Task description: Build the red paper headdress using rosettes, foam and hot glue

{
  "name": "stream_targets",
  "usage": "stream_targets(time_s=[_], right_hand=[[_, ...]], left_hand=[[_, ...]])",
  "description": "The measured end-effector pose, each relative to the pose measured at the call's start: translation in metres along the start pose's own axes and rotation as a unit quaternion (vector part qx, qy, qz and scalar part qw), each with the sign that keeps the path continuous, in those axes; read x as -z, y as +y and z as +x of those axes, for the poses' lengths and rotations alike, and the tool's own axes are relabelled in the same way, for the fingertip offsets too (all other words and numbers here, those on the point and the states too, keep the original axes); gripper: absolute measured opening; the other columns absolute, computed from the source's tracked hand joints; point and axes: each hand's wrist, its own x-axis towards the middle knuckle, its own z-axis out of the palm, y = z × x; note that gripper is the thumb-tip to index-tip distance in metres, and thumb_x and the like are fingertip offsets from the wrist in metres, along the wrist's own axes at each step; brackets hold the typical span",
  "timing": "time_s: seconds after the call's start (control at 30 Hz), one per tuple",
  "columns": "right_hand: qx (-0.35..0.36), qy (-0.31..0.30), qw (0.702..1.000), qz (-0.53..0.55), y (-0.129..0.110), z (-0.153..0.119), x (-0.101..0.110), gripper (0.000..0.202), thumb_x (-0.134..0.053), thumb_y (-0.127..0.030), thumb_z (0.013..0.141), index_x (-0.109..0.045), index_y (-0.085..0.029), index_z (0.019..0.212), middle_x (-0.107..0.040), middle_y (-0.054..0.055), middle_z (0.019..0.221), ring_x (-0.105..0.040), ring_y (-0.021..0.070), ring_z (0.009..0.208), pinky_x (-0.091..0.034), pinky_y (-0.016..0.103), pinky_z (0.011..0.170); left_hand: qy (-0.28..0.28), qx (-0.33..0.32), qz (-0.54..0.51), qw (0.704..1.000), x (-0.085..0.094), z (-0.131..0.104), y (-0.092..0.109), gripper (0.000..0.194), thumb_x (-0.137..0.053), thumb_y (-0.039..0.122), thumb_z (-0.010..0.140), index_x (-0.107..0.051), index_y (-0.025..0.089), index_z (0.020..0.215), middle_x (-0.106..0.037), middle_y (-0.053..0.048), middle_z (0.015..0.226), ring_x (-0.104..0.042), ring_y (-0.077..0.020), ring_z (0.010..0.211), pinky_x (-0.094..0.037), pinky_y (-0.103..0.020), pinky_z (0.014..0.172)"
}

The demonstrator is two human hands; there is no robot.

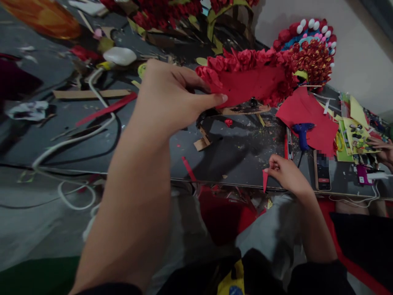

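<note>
My left hand (175, 96) pinches the near left edge of a red paper piece (248, 84), thumb on its flat face and fingers behind. Crumpled red paper tufts run along the piece's far edge and right end. It is held up above the grey table (239, 155). Lower right, by the table's front edge, my right hand (284, 172) pinches a small pointed red paper strip (265, 180) that hangs down from the fingertips. A blue glue gun (303, 134) lies just beyond that hand, partly over a red paper sheet (310, 119).
A phone (322, 170) lies right of my right hand. Another person's hand (382, 145) is near yellow cards (356, 133) at the far right. A white cable (92, 84), cardboard strip (92, 94) and paper scraps cover the left. Red tufted decorations (311, 61) stand behind.
</note>
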Motion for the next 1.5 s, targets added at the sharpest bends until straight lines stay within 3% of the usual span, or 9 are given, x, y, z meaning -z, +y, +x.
stream_targets(time_s=[0.2, 0.4, 0.53, 0.7, 0.83, 0.97, 1.1, 1.3, 1.5], right_hand=[[-0.011, -0.002, 0.999, -0.042, -0.010, 0.000, 0.003, 0.024, -0.058, -0.017, 0.078, -0.036, -0.022, 0.068, -0.044, -0.007, 0.057, -0.041, 0.0100, 0.055, -0.025, 0.022, 0.056], [-0.020, -0.004, 0.995, -0.100, -0.014, 0.001, 0.005, 0.025, -0.058, -0.014, 0.077, -0.036, -0.021, 0.068, -0.045, -0.006, 0.058, -0.041, 0.0097, 0.054, -0.023, 0.022, 0.055], [0.003, -0.011, 0.995, -0.096, -0.016, 0.001, 0.003, 0.025, -0.059, -0.017, 0.078, -0.037, -0.021, 0.068, -0.044, -0.006, 0.059, -0.040, 0.0096, 0.054, -0.024, 0.022, 0.056], [-0.019, 0.007, 0.988, -0.154, -0.017, 0.001, 0.004, 0.024, -0.059, -0.012, 0.076, -0.038, -0.021, 0.068, -0.044, -0.005, 0.058, -0.039, 0.0108, 0.055, -0.022, 0.023, 0.056], [-0.003, -0.003, 0.990, -0.137, -0.016, 0.003, 0.003, 0.021, -0.059, -0.015, 0.078, -0.041, -0.021, 0.069, -0.047, -0.005, 0.060, -0.042, 0.0109, 0.055, -0.023, 0.023, 0.056], [-0.011, 0.023, 0.992, -0.124, -0.011, -0.001, 0.005, 0.015, -0.058, -0.013, 0.077, -0.045, -0.021, 0.071, -0.050, -0.004, 0.060, -0.044, 0.0112, 0.055, -0.025, 0.023, 0.056], [0.029, 0.088, 0.995, 0.035, 0.004, -0.014, 0.004, 0.012, -0.059, -0.027, 0.080, -0.051, -0.021, 0.073, -0.060, -0.003, 0.067, -0.055, 0.0125, 0.061, -0.038, 0.023, 0.060], [0.185, 0.229, 0.926, 0.235, 0.011, -0.036, -0.020, 0.008, -0.059, -0.020, 0.082, -0.053, -0.023, 0.078, -0.071, 0.000, 0.081, -0.067, 0.0140, 0.079, -0.050, 0.028, 0.072], [0.291, 0.309, 0.845, 0.326, -0.003, -0.047, -0.031, 0.016, -0.059, -0.011, 0.082, -0.051, -0.025, 0.080, -0.070, -0.004, 0.078, -0.066, 0.0119, 0.076, -0.051, 0.029, 0.072]], left_hand=[[-0.006, 0.003, -0.009, 1.000, 0.001, -0.001, 0.000, 0.040, -0.074, 0.035, 0.055, -0.072, 0.003, 0.078, -0.057, -0.002, 0.062, -0.050, -0.0143, 0.063, -0.048, -0.038, 0.069], [-0.018, 0.012, -0.006, 1.000, 0.003, -0.002, 0.000, 0.040, -0.073, 0.034, 0.059, -0.072, 0.004, 0.085, -0.055, -0.001, 0.061, -0.047, -0.0124, 0.061, -0.047, -0.033, 0.067], [-0.003, 0.004, 0.007, 1.000, 0.004, -0.002, -0.001, 0.037, -0.074, 0.035, 0.057, -0.072, 0.004, 0.077, -0.054, -0.001, 0.057, -0.043, -0.0107, 0.057, -0.045, -0.031, 0.063], [-0.011, -0.010, 0.003, 1.000, 0.004, -0.001, 0.003, 0.038, -0.073, 0.037, 0.056, -0.073, 0.005, 0.075, -0.053, 0.001, 0.057, -0.044, -0.0101, 0.058, -0.047, -0.034, 0.067], [-0.003, -0.005, 0.012, 1.000, 0.004, -0.002, 0.002, 0.039, -0.074, 0.037, 0.056, -0.072, 0.003, 0.076, -0.050, 0.000, 0.055, -0.043, -0.0104, 0.056, -0.048, -0.036, 0.066], [-0.018, -0.012, 0.009, 1.000, 0.005, -0.002, -0.002, 0.044, -0.073, 0.040, 0.059, -0.072, 0.003, 0.083, -0.054, -0.001, 0.059, -0.048, -0.0127, 0.061, -0.049, -0.037, 0.071], [-0.011, 0.000, 0.021, 1.000, 0.006, -0.001, -0.001, 0.048, -0.073, 0.041, 0.058, -0.072, 0.002, 0.087, -0.052, 0.001, 0.060, -0.048, -0.0110, 0.060, -0.049, -0.037, 0.070], [-0.002, 0.008, 0.019, 1.000, 0.004, -0.004, 0.008, 0.037, -0.074, 0.029, 0.057, -0.072, 0.000, 0.079, -0.046, 0.003, 0.055, -0.037, -0.0044, 0.053, -0.048, -0.037, 0.068], [0.007, -0.021, -0.003, 1.000, 0.004, -0.005, 0.006, 0.046, -0.071, 0.043, 0.055, -0.072, 0.001, 0.077, -0.055, -0.002, 0.060, -0.045, -0.0111, 0.062, -0.049, -0.039, 0.074]])
